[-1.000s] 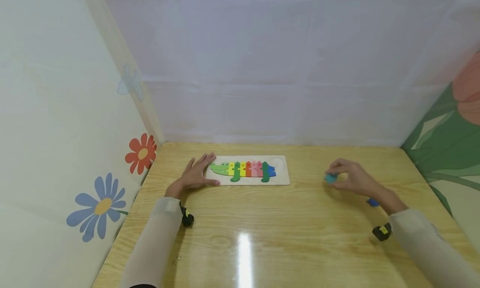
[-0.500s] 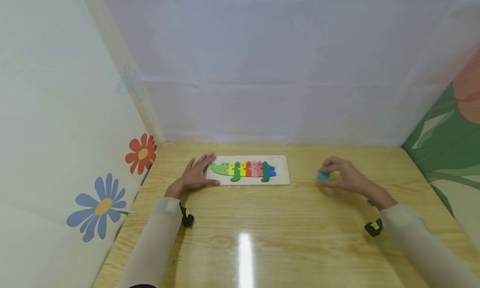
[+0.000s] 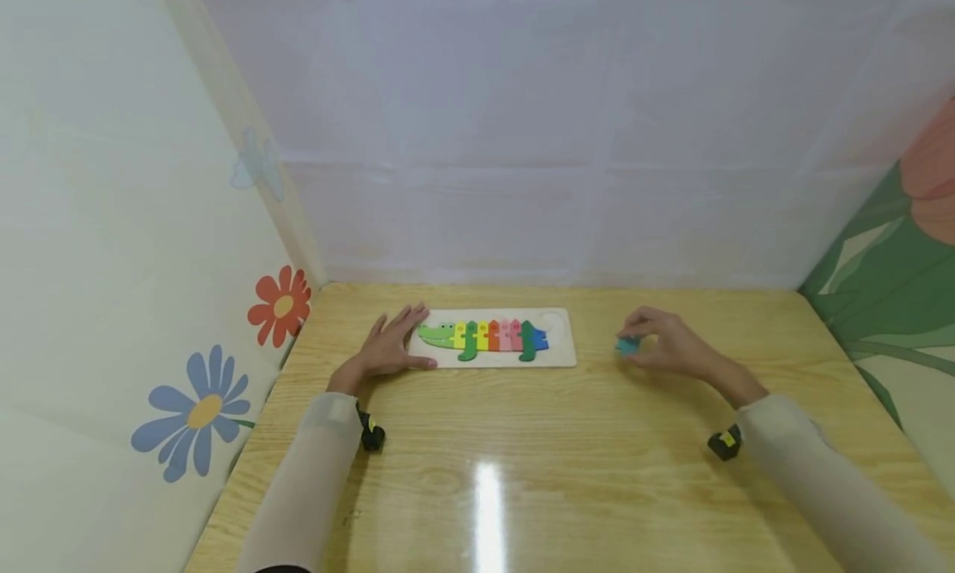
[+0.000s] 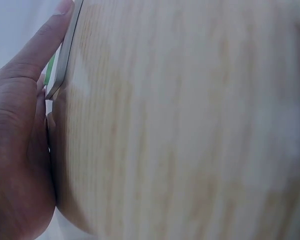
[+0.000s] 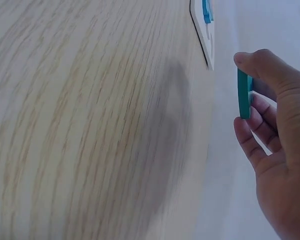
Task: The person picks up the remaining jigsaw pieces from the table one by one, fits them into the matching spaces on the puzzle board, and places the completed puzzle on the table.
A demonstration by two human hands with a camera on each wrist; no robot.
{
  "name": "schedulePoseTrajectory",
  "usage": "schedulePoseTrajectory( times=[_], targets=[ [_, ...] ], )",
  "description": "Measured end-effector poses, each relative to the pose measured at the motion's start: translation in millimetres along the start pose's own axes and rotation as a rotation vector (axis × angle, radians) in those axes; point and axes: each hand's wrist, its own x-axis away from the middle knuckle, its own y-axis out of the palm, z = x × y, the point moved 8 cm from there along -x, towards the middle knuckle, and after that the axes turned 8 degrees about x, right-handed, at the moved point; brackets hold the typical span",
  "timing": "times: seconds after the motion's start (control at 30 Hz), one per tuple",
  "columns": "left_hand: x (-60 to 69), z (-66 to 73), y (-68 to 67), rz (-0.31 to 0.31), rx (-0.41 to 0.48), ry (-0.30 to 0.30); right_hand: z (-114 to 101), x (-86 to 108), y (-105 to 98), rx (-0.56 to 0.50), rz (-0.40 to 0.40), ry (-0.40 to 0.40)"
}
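A white puzzle board [image 3: 563, 353] lies flat on the table, with a colourful crocodile [image 3: 492, 337] of several pieces set in it. Its green head points left, and a blue piece [image 3: 540, 341] forms the right end of the row. My left hand [image 3: 386, 347] rests at the board's left end, fingers spread and straight, the thumb along the near edge. To the right of the board, my right hand [image 3: 667, 347] pinches a teal puzzle piece [image 5: 244, 93] between thumb and fingertips. The piece is held above the table, apart from the board.
A pale round recess [image 3: 552, 320] shows at the board's upper right. The wooden table [image 3: 567, 457] meets a white cloth backdrop [image 3: 477, 142] behind the board. A flowered panel [image 3: 201, 411] stands at the left, and another patterned panel [image 3: 910, 308] at the right.
My right hand has moved left toward the board with the teal puzzle piece. The loose blue piece seen near the right wrist earlier is now out of sight. My left hand stays put.
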Motion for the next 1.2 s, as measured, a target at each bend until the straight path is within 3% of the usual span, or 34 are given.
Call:
schedulePoseTrajectory(
  times=[0.5, 0.87, 1.2],
  targets=[
    [-1.3, -2.5, 2.8, -0.007, -0.007, -0.01, -3, -21.3, 13, -0.007, -0.04, -0.003],
    [0.2, -0.5, 1.0, 0.005, 0.001, -0.003, -5, -37.5, 25, -0.033, -0.113, 0.021],
    [-0.1, -0.3, 0.2, 0.012, -0.001, -0.002, -11, -47.5, 33, -0.046, -0.116, -0.002]
  ],
)
